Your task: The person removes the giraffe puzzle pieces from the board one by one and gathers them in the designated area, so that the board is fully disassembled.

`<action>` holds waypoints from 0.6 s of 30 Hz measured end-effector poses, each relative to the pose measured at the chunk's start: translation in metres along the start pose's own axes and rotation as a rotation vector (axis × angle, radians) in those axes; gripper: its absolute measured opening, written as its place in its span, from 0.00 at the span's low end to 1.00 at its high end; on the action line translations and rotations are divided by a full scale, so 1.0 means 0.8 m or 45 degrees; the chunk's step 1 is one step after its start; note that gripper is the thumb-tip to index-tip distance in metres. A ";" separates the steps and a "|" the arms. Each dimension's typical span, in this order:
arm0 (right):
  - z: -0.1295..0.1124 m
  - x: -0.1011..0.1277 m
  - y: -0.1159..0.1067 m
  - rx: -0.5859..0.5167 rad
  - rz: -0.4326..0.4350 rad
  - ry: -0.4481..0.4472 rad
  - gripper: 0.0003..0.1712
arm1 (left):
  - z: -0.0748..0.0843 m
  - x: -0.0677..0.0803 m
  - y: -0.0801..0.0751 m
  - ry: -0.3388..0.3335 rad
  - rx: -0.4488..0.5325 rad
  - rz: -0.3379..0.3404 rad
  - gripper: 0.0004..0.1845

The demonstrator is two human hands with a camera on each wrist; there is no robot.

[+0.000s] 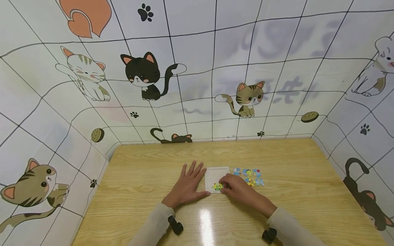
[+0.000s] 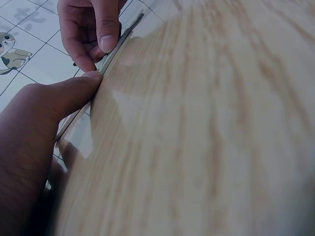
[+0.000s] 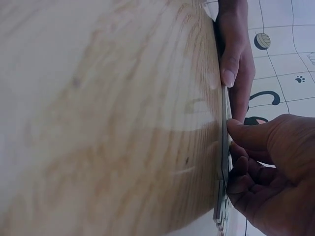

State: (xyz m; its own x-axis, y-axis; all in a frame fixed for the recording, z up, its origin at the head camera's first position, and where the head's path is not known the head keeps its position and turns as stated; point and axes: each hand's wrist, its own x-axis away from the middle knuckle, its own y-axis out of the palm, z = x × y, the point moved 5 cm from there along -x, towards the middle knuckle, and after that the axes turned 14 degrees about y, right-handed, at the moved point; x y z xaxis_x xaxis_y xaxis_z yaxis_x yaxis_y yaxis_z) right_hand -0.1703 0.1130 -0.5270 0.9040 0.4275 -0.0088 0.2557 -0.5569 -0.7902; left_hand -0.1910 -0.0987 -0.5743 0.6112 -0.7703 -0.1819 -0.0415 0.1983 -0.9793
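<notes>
In the head view a white square puzzle tray (image 1: 213, 176) lies on the table, with green and yellow puzzle pieces (image 1: 217, 186) along its lower edge. My left hand (image 1: 188, 184) rests on the table at the tray's left side, fingers spread and thumb at the lower left corner. My right hand (image 1: 238, 188) is over the tray's lower right part, its curled fingertips pinching a puzzle piece at the right end of the green pieces, mostly hidden under them. In the right wrist view the right thumb (image 3: 251, 133) is low against the tray (image 3: 225, 142).
Several loose blue and yellow puzzle pieces (image 1: 258, 177) lie right of the tray, partly behind the right hand. The wooden table (image 1: 147, 171) meets walls printed with cats at its back and sides. A bright reflection shows on the near tabletop.
</notes>
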 end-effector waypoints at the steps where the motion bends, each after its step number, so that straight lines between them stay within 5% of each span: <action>1: 0.000 0.000 0.000 0.005 -0.002 0.012 0.13 | 0.000 0.000 0.001 -0.001 -0.002 -0.001 0.54; 18: 0.000 -0.002 0.001 -0.005 -0.011 0.066 0.15 | 0.000 0.000 0.001 -0.005 0.028 0.002 0.54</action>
State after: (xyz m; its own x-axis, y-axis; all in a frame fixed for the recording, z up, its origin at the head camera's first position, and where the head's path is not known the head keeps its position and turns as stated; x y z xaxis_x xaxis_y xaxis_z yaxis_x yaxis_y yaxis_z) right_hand -0.1717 0.1117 -0.5278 0.9183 0.3947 0.0302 0.2650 -0.5563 -0.7876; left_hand -0.1914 -0.0986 -0.5751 0.6140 -0.7677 -0.1834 -0.0251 0.2133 -0.9767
